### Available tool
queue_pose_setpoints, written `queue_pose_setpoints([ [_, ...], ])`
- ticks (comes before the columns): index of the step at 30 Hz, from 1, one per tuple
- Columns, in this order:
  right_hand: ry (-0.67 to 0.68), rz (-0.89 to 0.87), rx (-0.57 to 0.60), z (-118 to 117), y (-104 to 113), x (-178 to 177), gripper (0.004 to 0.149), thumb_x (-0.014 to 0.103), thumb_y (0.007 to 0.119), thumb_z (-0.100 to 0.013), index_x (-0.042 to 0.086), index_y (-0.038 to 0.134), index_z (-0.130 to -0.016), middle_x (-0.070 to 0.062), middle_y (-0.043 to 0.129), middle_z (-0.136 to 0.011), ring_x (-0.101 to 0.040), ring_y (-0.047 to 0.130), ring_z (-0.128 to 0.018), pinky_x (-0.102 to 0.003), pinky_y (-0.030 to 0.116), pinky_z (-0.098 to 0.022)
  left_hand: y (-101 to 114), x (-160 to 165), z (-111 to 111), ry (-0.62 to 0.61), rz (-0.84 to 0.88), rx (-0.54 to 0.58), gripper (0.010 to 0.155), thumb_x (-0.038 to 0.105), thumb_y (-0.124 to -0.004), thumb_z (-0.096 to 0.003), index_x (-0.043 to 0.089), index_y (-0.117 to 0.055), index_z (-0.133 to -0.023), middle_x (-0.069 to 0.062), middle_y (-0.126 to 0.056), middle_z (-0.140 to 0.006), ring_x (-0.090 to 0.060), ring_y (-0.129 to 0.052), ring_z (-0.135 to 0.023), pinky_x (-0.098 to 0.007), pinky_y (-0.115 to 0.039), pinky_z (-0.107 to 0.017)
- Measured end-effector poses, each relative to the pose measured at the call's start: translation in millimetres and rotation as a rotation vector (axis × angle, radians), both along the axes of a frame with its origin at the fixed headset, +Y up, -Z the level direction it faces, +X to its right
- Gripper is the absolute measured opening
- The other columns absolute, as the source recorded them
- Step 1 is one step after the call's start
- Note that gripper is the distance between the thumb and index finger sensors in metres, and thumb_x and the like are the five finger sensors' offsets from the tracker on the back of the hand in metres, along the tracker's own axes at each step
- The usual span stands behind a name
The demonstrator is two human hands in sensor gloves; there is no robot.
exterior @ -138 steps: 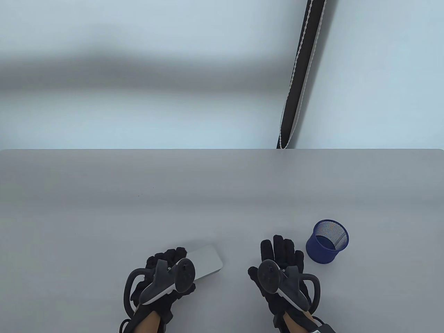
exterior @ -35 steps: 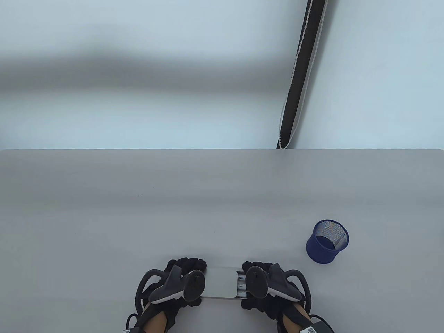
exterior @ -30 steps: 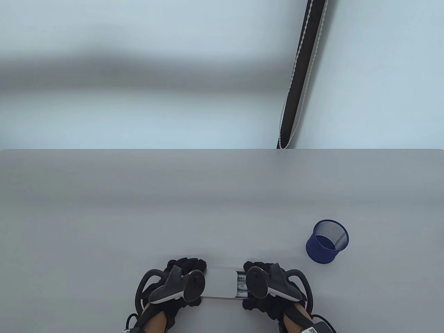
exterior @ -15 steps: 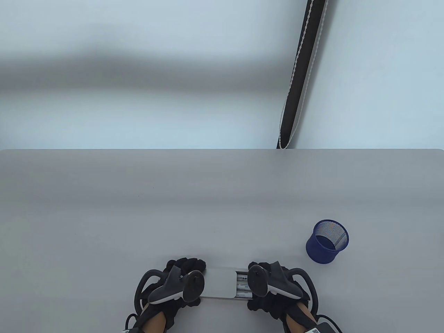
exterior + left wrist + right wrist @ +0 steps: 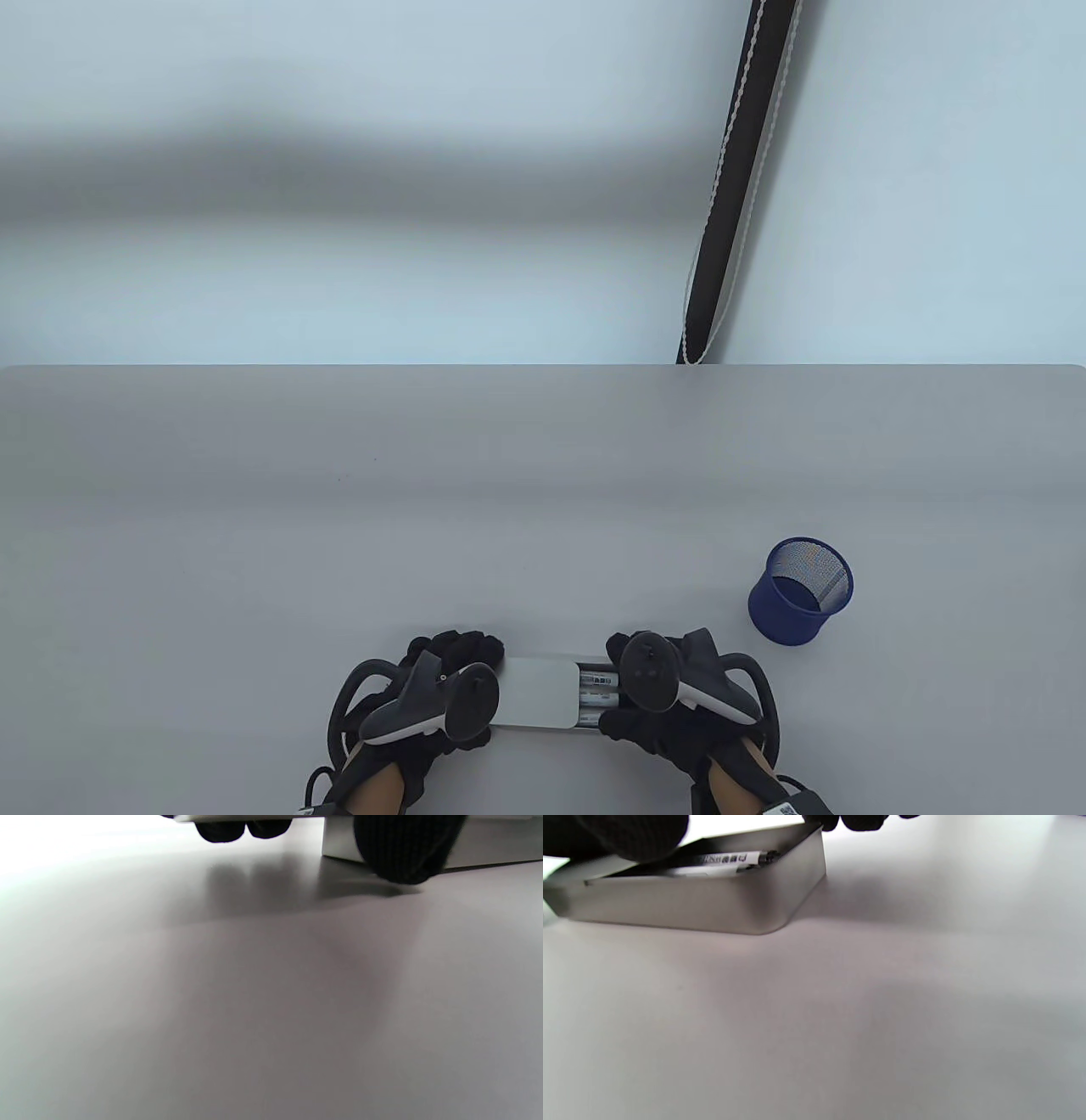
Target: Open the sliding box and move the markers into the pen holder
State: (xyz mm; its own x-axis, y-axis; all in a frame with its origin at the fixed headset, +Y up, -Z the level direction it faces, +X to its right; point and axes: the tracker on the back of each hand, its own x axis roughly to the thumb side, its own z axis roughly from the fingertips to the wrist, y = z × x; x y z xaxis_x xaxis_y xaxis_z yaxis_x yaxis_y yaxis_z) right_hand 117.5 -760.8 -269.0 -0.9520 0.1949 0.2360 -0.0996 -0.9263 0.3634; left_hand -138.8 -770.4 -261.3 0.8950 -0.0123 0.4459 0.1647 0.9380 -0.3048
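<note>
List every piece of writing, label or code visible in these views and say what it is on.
Marker in the open sliding box: a white label with dark print, too blurred to quote reliably in the right wrist view.
Markers in the table view: label print shows as dark specks, too small to read.
Right wrist strap: a QR-like code patch, not readable.
Pen holder and box lid: no text seen.

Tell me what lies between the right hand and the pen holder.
Nothing: in the table view, only bare table separates the right hand, which grips the open end of the sliding box, from the blue mesh pen holder.
</note>
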Motion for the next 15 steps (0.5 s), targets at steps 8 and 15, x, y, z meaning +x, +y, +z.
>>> queue_pose_setpoints([
  [8, -0.034, 0.101, 0.268, -1, -1, -4, 0.045, 0.039, 0.077, -0.042, 0.036, 0.069, -0.086, 0.001, 0.073, -0.092, -0.026, 0.076, -0.082, -0.049, 0.062, -0.067, 0, 0, 0, -0.002, 0.001, 0.001, 0.074, 0.064, -0.063, -0.045, 0.034, -0.036, -0.107, 0.009, -0.042, -0.118, -0.02, -0.053, -0.11, -0.041, -0.052, -0.085],
  [15, -0.024, 0.205, 0.362, -2, -5, -10, 0.041, 0.035, 0.085, -0.038, 0.042, 0.075, -0.077, 0.007, 0.083, -0.082, -0.02, 0.086, -0.071, -0.045, 0.069, -0.063, 0, -1, 0, -0.003, -0.001, 0.003, 0.074, 0.064, -0.063, -0.0449, 0.034, -0.036, -0.107, 0.009, -0.041, -0.118, -0.019, -0.053, -0.11, -0.041, -0.052, -0.084],
])
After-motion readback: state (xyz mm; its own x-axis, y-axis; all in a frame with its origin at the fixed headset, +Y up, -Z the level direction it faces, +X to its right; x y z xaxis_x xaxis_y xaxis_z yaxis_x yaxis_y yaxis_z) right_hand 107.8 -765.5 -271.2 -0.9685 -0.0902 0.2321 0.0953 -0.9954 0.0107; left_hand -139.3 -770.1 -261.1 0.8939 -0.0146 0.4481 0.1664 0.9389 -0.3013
